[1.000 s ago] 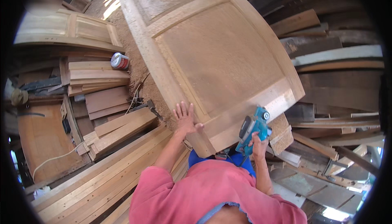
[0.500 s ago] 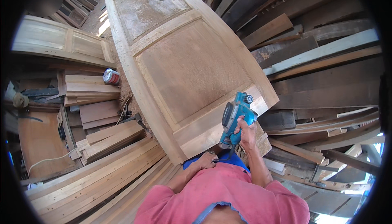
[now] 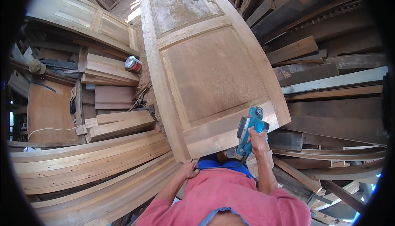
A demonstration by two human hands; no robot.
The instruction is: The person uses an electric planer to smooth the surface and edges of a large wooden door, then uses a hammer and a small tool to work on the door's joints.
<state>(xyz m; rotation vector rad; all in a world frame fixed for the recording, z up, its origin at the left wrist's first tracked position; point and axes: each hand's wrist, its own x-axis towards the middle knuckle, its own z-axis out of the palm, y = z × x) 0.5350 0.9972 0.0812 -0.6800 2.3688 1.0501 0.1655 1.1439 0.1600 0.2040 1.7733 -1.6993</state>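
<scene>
My right hand grips the handle of a teal and black electric planer, which is over the near right end of a panelled wooden door. A dark cord trails from the planer toward my lap. My left hand is beside the door's near left corner, its fingers curled together; whatever they hold, if anything, is hidden. Wood dust and shavings cover much of the door's panels.
Long planks lie stacked on the left. Beyond them are shorter boards, a paint can and another panelled door. Dark timber crowds the right side. A hammer rests on the boards.
My left hand has moved from my lap leftward to the door's near corner. The planer stays in my right hand near the door's right end. The whole view has shifted.
</scene>
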